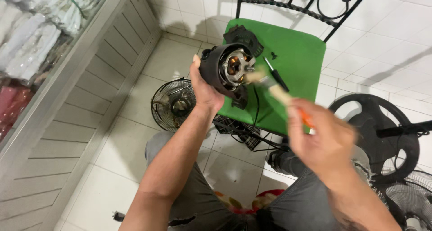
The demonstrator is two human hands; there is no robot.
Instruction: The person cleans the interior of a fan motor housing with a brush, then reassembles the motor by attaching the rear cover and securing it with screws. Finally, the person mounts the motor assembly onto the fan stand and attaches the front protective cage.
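Right hand [325, 143], lower right, grips brush [275, 92]; bristles touch motor [226, 69], clasped by left hand [203, 90] at frame centre above green seat [300, 55]. Risk: bristles snag windings; one-handed hold may slip.

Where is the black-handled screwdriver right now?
In the head view the black-handled screwdriver lies on the green chair seat, just right of the black fan motor housing held in the left hand.
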